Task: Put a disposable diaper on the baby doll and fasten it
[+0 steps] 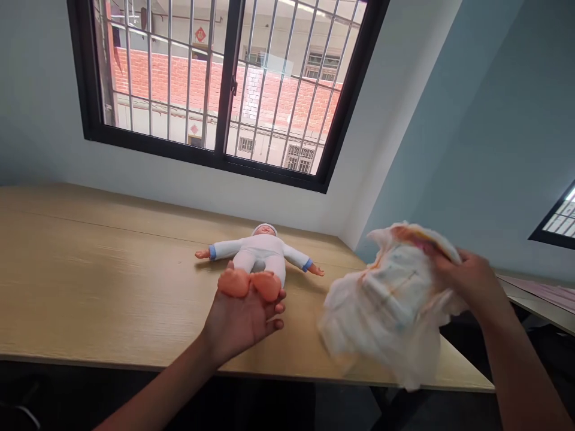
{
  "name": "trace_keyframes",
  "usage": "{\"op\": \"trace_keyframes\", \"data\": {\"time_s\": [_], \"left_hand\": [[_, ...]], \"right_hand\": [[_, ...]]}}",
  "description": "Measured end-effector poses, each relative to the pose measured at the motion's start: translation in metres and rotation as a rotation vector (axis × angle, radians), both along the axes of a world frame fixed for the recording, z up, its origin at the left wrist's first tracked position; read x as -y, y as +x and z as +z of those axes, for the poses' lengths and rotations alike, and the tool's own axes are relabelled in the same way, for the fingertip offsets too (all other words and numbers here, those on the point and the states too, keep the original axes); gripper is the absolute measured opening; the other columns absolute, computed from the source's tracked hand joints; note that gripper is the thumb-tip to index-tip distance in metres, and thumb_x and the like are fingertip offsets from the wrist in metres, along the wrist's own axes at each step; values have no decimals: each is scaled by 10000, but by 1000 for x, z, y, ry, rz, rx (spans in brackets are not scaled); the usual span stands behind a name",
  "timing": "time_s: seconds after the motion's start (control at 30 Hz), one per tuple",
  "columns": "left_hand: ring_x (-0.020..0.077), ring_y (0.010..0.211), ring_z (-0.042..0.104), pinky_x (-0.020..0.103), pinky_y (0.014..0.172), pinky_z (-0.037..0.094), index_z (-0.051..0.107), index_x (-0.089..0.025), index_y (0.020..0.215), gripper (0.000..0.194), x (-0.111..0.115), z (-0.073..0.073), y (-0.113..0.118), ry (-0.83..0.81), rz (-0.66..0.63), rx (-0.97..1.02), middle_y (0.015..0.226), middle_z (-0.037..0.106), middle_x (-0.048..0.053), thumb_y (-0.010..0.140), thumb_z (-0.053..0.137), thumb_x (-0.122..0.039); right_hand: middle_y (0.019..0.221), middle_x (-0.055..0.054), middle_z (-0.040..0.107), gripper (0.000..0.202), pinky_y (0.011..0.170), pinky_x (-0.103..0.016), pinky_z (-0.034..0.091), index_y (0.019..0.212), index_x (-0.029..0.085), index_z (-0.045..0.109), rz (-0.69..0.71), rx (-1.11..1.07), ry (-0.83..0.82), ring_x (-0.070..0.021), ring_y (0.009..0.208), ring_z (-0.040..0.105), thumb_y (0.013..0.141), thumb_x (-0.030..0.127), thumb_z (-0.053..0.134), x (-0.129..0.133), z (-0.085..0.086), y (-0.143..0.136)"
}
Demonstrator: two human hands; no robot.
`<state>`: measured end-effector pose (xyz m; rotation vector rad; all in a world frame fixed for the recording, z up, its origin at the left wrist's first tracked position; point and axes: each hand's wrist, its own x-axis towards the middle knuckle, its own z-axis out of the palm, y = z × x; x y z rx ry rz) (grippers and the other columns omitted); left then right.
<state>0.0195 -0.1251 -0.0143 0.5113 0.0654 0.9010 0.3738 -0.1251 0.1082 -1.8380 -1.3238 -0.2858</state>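
Note:
A baby doll (263,245) in a white outfit with blue cuffs lies on its back on the wooden table (112,287), arms spread and head toward the window. My left hand (245,314) is palm up under the doll's bare feet, with its fingers curled around them from below. Over the table's right part, my right hand (458,275) grips a crumpled white cloth (390,299) with orange and pink markings by its upper edge. The cloth hangs down, blurred by motion, so its exact shape cannot be made out.
Behind the table, a wall holds a black-framed window (220,158) with metal bars. A pink item (539,292) lies on another surface at the far right. The table's front edge runs just beneath my left wrist.

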Motion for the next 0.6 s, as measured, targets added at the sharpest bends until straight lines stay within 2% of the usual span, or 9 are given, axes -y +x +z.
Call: {"op": "trace_keyframes", "data": {"time_s": [0.07,0.1,0.17,0.23,0.33,0.43,0.5,0.6], "left_hand": [[202,767,559,344,706,469,565,-152,1004,583,-9,16,1,61,-18,-14,963,587,118,782,451,-678],[202,766,559,346,709,466,556,-153,1019,576,-13,23,1,89,-28,-16,973,584,119,785,449,-669],[203,777,560,348,725,462,544,-158,1040,557,-22,37,2,137,-42,-18,994,580,123,790,451,-646],[203,798,563,344,746,458,542,-159,1038,534,-31,50,3,173,-51,-20,1012,576,127,792,456,-626],[209,825,565,344,767,454,552,-171,976,502,-42,65,4,220,-63,-27,1017,576,128,782,463,-625],[214,827,571,350,769,452,550,-191,924,459,-50,74,5,248,-69,-44,1004,584,121,783,462,-619],[213,825,574,352,771,451,547,-191,945,445,-54,78,6,257,-83,-52,1004,586,120,793,462,-600],[222,840,580,371,788,451,538,-183,1008,452,-60,82,6,276,-129,-43,1010,586,121,794,471,-576]], "right_hand": [[845,-230,673,514,575,-326,350,998,85,672,-175,176,0,-239,731,595,880,514,414,-3,13,0],[852,-231,669,521,581,-328,327,1016,90,657,-220,260,-9,-245,740,586,901,512,375,-5,13,-5],[850,-211,670,502,585,-319,307,1022,108,639,-191,375,-62,-248,739,587,924,499,340,-11,-1,-20],[907,-179,675,425,615,-301,337,1041,132,625,-56,409,-202,-245,768,605,943,420,328,-20,-34,-39],[1169,-159,617,401,772,-325,403,1187,155,573,166,407,-463,-270,980,602,953,332,299,-36,-104,-66],[1389,-149,450,421,957,-422,352,1278,184,532,247,453,-730,-350,1217,462,936,337,340,-45,-168,-88],[1478,-121,322,481,1010,-502,294,1397,250,390,247,449,-807,-391,1298,354,926,342,365,-46,-194,-100],[1525,-111,206,538,1032,-569,234,1449,280,272,273,431,-824,-429,1341,250,922,338,361,-42,-205,-123]]}}
